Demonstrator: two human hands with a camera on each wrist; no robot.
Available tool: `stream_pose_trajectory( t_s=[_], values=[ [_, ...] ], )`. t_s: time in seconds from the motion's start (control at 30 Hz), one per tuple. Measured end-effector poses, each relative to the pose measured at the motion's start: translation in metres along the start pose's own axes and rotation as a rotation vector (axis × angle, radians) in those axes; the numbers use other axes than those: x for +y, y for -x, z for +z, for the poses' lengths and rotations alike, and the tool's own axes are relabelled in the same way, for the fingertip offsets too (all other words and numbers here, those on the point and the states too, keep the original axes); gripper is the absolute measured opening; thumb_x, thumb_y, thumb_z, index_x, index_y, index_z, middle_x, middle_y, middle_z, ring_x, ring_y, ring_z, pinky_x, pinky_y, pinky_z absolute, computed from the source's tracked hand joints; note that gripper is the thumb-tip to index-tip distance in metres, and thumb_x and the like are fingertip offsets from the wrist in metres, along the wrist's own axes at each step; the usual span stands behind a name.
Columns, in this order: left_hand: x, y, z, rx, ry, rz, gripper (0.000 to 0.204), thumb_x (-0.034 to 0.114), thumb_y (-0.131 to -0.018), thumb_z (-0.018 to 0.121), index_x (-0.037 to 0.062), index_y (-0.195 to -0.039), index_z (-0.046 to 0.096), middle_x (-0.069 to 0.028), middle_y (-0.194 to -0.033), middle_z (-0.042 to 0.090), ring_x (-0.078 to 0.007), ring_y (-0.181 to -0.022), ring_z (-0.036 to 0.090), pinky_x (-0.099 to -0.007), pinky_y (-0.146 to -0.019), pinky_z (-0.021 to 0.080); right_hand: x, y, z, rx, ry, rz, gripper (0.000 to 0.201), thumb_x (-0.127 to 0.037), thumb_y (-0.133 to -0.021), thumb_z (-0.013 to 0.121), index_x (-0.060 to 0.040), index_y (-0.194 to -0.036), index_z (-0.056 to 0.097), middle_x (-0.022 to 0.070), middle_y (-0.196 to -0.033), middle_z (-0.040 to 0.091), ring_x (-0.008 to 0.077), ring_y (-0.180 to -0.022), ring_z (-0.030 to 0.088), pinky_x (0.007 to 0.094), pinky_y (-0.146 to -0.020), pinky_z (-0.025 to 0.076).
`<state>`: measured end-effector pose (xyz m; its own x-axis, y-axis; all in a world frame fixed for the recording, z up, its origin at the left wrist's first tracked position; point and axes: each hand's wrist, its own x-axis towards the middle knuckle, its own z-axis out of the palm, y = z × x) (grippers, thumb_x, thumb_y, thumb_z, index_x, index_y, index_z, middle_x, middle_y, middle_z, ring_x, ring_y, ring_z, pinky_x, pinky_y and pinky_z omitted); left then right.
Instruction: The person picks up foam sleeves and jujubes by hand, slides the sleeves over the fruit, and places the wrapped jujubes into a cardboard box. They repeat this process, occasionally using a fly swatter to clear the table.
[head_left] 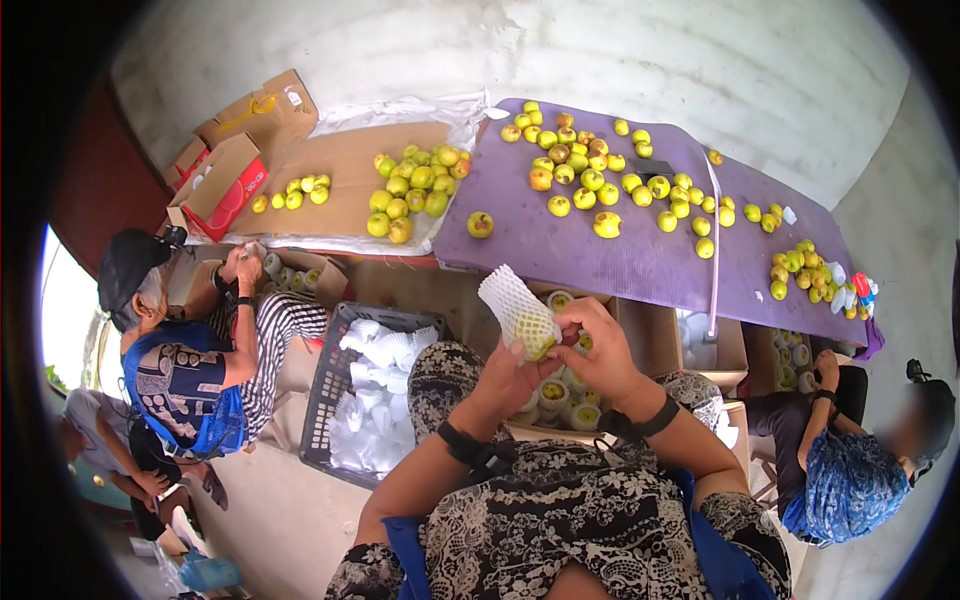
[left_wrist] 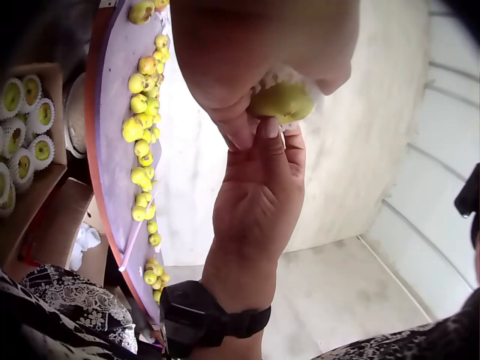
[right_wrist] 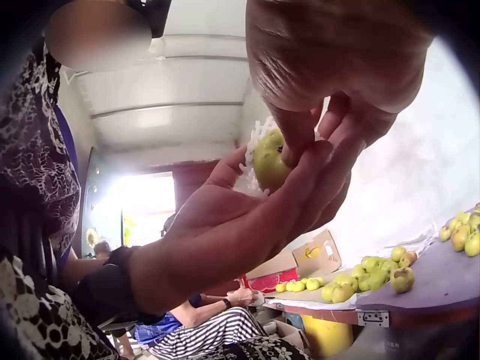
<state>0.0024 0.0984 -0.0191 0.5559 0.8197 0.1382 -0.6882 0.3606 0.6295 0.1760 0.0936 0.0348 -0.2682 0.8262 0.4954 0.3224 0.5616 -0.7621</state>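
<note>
A yellow-green apple sits in a white foam net sleeve, whose loose end sticks up past the fruit in the head view. My left hand holds the sleeved apple from below, fingers curled round it. At the fruit's bare end, my right hand has its thumb and fingers bent together, pinching the edge of the net. From the right wrist, the apple's stem hollow shows beside a right fingertip, and the left palm lies under it. Part of the net is hidden by the fingers.
Sleeved apples fill a box below my hands. A black crate of foam nets stands left. Loose apples lie on the purple-covered table and on cardboard. One person works at left, another at right.
</note>
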Motion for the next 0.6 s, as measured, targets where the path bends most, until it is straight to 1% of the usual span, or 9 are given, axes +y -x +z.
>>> stream_pose_trajectory(
  t_s=[0.07, 0.13, 0.2, 0.27, 0.3, 0.37, 0.43, 0.47, 0.6],
  values=[
    [0.002, 0.001, 0.002, -0.053, 0.028, 0.003, 0.061, 0.036, -0.094, 0.058, 0.0106, -0.142, 0.032, -0.0100, -0.139, 0.047, -0.0216, -0.127, 0.049, -0.0363, -0.103, 0.043, 0.002, 0.002, 0.002, 0.025, -0.002, -0.021, 0.037, 0.007, -0.071, 0.071, -0.0025, -0.104, 0.057, 0.0101, -0.103, 0.054, 0.0210, -0.083, 0.057, 0.0297, -0.073, 0.049],
    [-0.002, 0.002, -0.003, -0.030, 0.030, 0.010, 0.060, 0.035, -0.094, 0.058, 0.0116, -0.142, 0.030, -0.0098, -0.138, 0.048, -0.0218, -0.126, 0.050, -0.0376, -0.103, 0.044, 0.009, 0.005, 0.003, 0.051, 0.107, -0.111, 0.039, 0.008, -0.069, 0.071, -0.0029, -0.104, 0.057, 0.0109, -0.099, 0.055, 0.0227, -0.080, 0.057, 0.0299, -0.074, 0.049],
    [-0.003, 0.002, -0.006, -0.008, 0.034, 0.018, 0.060, 0.033, -0.094, 0.058, 0.0126, -0.142, 0.029, -0.0096, -0.136, 0.048, -0.0219, -0.125, 0.050, -0.0389, -0.103, 0.044, 0.010, 0.006, 0.004, 0.051, 0.096, -0.094, 0.040, 0.005, -0.068, 0.074, -0.0034, -0.103, 0.058, 0.0111, -0.099, 0.055, 0.0240, -0.082, 0.058, 0.0316, -0.074, 0.049],
    [0.000, 0.001, -0.006, -0.019, -0.066, 0.029, 0.056, 0.032, -0.096, 0.052, 0.0058, -0.142, 0.034, -0.0106, -0.138, 0.048, -0.0245, -0.129, 0.046, -0.0442, -0.110, 0.036, 0.006, 0.003, 0.006, 0.049, 0.084, -0.078, 0.041, 0.003, -0.067, 0.076, -0.0039, -0.103, 0.058, 0.0113, -0.099, 0.055, 0.0252, -0.084, 0.058, 0.0334, -0.074, 0.049],
    [0.001, 0.000, -0.005, -0.018, -0.065, 0.031, 0.056, 0.032, -0.096, 0.052, 0.0058, -0.142, 0.034, -0.0106, -0.138, 0.048, -0.0245, -0.129, 0.046, -0.0442, -0.110, 0.036, -0.002, 0.001, 0.008, 0.081, 0.143, -0.080, 0.043, -0.002, -0.065, 0.078, -0.0044, -0.103, 0.059, 0.0113, -0.099, 0.056, 0.0266, -0.085, 0.058, 0.0352, -0.074, 0.049],
    [0.002, 0.000, -0.003, 0.095, -0.136, 0.033, 0.058, 0.031, -0.096, 0.052, 0.0090, -0.145, 0.028, -0.0099, -0.139, 0.045, -0.0258, -0.130, 0.045, -0.0445, -0.110, 0.037, -0.006, 0.000, 0.011, 0.112, 0.202, -0.081, 0.045, -0.006, -0.063, 0.080, -0.0048, -0.103, 0.059, 0.0114, -0.099, 0.056, 0.0280, -0.086, 0.058, 0.0371, -0.074, 0.048],
    [0.000, -0.002, -0.001, 0.079, -0.117, 0.020, 0.060, 0.031, -0.097, 0.052, 0.0097, -0.146, 0.026, -0.0098, -0.140, 0.044, -0.0267, -0.129, 0.045, -0.0448, -0.110, 0.037, -0.003, 0.000, 0.012, 0.171, 0.444, -0.189, 0.051, -0.013, -0.060, 0.083, -0.0053, -0.104, 0.058, 0.0116, -0.100, 0.055, 0.0309, -0.089, 0.057, 0.0390, -0.075, 0.048],
    [0.000, -0.003, -0.001, 0.063, -0.099, 0.010, 0.061, 0.031, -0.097, 0.052, 0.0105, -0.147, 0.023, -0.0096, -0.140, 0.043, -0.0276, -0.129, 0.045, -0.0451, -0.110, 0.037, -0.001, 0.000, 0.013, 0.170, 0.444, -0.191, 0.051, -0.013, -0.060, 0.083, -0.0053, -0.104, 0.058, 0.0116, -0.100, 0.055, 0.0309, -0.089, 0.057, 0.0390, -0.075, 0.048],
    [-0.002, -0.005, 0.006, 0.049, -0.002, -0.009, 0.059, 0.034, -0.098, 0.049, 0.0098, -0.146, 0.024, -0.0101, -0.141, 0.042, -0.0282, -0.129, 0.045, -0.0458, -0.111, 0.035, 0.007, 0.005, 0.017, 0.169, 0.345, -0.127, 0.053, -0.013, -0.061, 0.083, -0.0040, -0.106, 0.057, 0.0132, -0.103, 0.053, 0.0315, -0.094, 0.056, 0.0390, -0.079, 0.049]
  ],
)
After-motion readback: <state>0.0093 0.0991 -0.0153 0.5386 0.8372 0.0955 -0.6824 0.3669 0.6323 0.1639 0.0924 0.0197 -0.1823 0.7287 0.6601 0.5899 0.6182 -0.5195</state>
